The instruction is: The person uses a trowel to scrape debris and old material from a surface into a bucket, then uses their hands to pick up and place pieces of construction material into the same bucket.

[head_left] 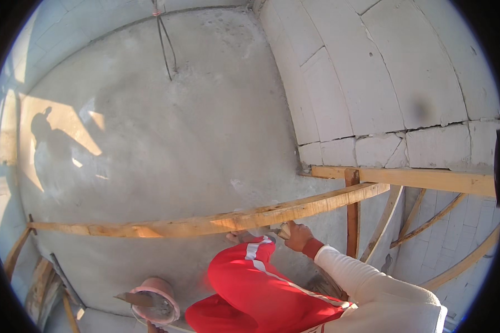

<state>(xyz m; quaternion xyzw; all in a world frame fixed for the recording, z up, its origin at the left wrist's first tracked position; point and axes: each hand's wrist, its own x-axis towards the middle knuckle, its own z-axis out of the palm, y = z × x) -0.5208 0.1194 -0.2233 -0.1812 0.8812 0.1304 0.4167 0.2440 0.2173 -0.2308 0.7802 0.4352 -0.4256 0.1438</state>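
My right hand point(298, 236) is closed around a wooden-handled tool point(283, 230), just below a long wooden beam point(250, 219). The tool's working end is small and unclear, close to the beam's lower side. At the bottom edge, my left hand point(155, 328) shows only in part, beside the rim of a pink bucket point(174, 306); what it grips cannot be told. A flat, pointed blade point(138, 299) lies across the bucket's mouth, and grey material point(163, 307) shows inside. My red-trousered legs are bent between my hands, with bare toes point(233, 237) near the beam.
Smooth grey concrete point(171, 137) spreads beyond the beam, with twisted rods point(165, 48) standing from it. A pale block wall point(375, 83) rises at upper right. Timber braces point(353, 216) stand at right; boards point(43, 287) lean at lower left.
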